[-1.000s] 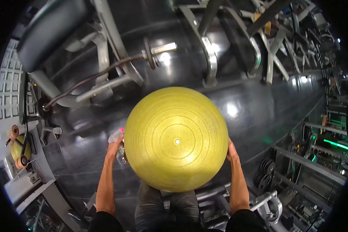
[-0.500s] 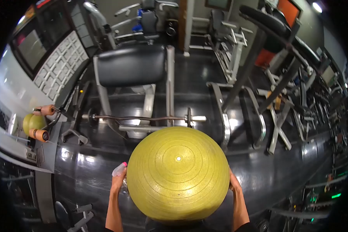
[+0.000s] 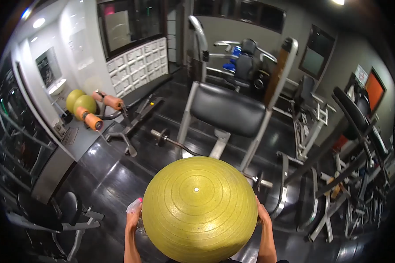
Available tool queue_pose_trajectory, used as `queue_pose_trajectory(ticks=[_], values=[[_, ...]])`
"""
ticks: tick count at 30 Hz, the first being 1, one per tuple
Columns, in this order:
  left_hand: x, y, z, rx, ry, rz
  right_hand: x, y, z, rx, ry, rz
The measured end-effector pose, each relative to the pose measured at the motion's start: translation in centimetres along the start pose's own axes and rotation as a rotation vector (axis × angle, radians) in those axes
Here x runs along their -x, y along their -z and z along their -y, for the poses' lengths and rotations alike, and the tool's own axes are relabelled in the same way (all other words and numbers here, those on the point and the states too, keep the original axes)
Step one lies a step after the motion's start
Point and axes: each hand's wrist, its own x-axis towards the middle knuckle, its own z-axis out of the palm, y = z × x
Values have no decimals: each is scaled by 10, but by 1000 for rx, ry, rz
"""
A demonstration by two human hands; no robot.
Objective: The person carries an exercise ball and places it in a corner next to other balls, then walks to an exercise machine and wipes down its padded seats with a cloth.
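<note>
A large yellow-green exercise ball (image 3: 197,219) fills the lower middle of the head view, with ringed ridges and a white plug on the side facing me. It is held between my two hands. My left hand (image 3: 133,219) presses against its left side, and a small translucent bottle (image 3: 133,207) with a pink cap shows at those fingers. On the opposite side, my right hand (image 3: 263,215) supports the ball, its fingers partly hidden behind the curve.
Beyond the ball stands a bench with a black pad (image 3: 227,109) and a barbell (image 3: 175,142). Gym machines (image 3: 309,127) line the right. At left are more exercise balls (image 3: 81,103), orange foam rollers (image 3: 92,120) on a machine, and a black-seated machine (image 3: 70,208).
My view has turned left and tilted, so the bench and machines shift rightward and more of the left wall shows. Both hands keep hold of the ball.
</note>
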Motion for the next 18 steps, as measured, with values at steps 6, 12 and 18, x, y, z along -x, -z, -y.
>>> queue_pose_trajectory(ticks=[6, 12, 18], values=[[-18, 67, -1, 128, -147, -143, -33, -84, 57, 126, 137, 41], [-30, 120, -8, 170, -175, -244, -59, -155, 95, 86, 185, 174], [-63, 168, -12, 179, -166, -373, -95, -229, 131, 45, 177, 316]])
